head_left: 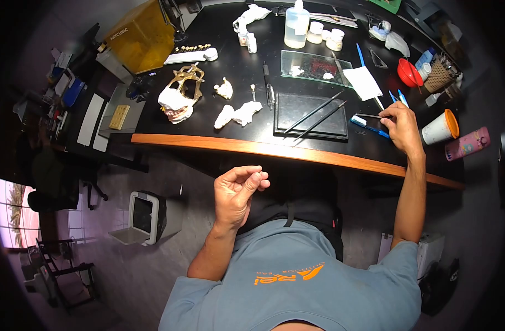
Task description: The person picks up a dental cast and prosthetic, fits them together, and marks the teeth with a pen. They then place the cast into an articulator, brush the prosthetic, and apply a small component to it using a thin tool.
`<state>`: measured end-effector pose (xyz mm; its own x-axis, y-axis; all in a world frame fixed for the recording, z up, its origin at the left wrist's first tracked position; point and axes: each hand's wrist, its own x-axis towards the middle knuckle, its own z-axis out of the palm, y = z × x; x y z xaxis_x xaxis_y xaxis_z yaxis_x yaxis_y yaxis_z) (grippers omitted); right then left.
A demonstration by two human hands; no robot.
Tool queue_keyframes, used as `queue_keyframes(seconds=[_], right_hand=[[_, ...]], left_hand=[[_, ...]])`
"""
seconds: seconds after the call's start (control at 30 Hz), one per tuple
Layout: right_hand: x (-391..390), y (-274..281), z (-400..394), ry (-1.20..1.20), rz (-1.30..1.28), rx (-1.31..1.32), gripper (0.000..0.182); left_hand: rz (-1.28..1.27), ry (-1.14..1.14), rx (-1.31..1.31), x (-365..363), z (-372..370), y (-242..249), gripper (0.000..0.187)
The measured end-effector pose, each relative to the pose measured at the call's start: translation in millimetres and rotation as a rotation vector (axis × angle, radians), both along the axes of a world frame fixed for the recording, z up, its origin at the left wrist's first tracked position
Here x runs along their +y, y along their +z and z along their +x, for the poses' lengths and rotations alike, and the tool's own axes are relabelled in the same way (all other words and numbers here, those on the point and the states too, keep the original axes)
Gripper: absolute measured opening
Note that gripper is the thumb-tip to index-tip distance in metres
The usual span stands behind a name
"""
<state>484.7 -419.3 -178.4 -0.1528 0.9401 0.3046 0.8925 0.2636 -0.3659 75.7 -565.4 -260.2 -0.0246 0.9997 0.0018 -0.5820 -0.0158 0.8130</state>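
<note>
My left hand (238, 194) is raised in front of the table edge. Its thumb and fingertips are pinched together, and whatever may be between them is too small to make out. At the right side of the black table, my right hand (401, 126) grips a slim grey instrument (367, 116) that points left. Just below that instrument lies a blue toothbrush (379, 131) with white bristles. Left of these is a black slab (310, 118) with two thin dark brushes across it. White plaster casts (246, 113) and a dental model on a brass-coloured articulator (180, 94) stand further left.
A glass plate (313, 67) with white dabs, a white paper pad (364, 83), a clear bottle (296, 26) and small jars (334, 39) are at the back. A red bowl (410, 73), an orange-rimmed cup (441, 128) and a pink bottle (466, 144) line the right.
</note>
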Motion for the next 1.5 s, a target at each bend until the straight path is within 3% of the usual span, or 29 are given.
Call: queue_keyframes(seconds=[0.13,0.33,0.43,0.57,0.6,0.63,0.7,0.83,0.97,1.23,1.5], right_hand=[[0.9,1.4,-1.0,-0.02,-0.046,-0.047,0.006],[6.1,-4.8,5.3,-0.024,0.098,-0.003,0.006],[2.8,2.2,-0.2,-0.06,0.223,0.046,0.005],[0.4,2.9,6.0,-0.084,0.484,0.065,0.019],[-1.5,0.3,8.7,-0.086,0.457,0.229,0.019],[-7.0,-4.4,4.7,-0.059,0.404,0.56,0.018],[-23.9,-0.9,-8.1,0.123,0.377,0.875,0.018],[-52.9,-0.4,-64.9,0.184,0.513,0.979,0.014],[-63.3,-15.5,-127.9,0.331,0.401,1.341,0.017],[-71.2,-42.8,-187.4,0.517,0.002,1.369,0.009],[-64.5,-44.9,-185.0,0.682,0.139,1.077,0.006]], left_hand=[[0.004,-0.02,0.02,-3.0,-5.8,-2.6,0.017],[0.031,0.046,0.13,-7.3,-1.5,-4.2,0.015],[0.002,0.044,0.146,-7.0,-1.6,-4.1,0.016],[-0.013,0.017,0.129,-4.7,-3.9,-6.1,0.017],[-0.014,0.008,0.123,-3.9,-4.1,-7.1,0.017],[-0.014,-0.001,0.12,-2.4,-4.2,-8.0,0.017],[0.001,0.025,0.135,1.0,-2.7,-8.0,0.017],[0.107,0.054,0.208,21.3,0.9,2.8,0.017],[0.262,0.064,0.262,49.5,6.5,17.3,0.018],[0.266,0.111,0.351,55.0,8.3,19.3,0.023],[0.226,0.051,0.351,57.3,6.8,27.2,0.026]])
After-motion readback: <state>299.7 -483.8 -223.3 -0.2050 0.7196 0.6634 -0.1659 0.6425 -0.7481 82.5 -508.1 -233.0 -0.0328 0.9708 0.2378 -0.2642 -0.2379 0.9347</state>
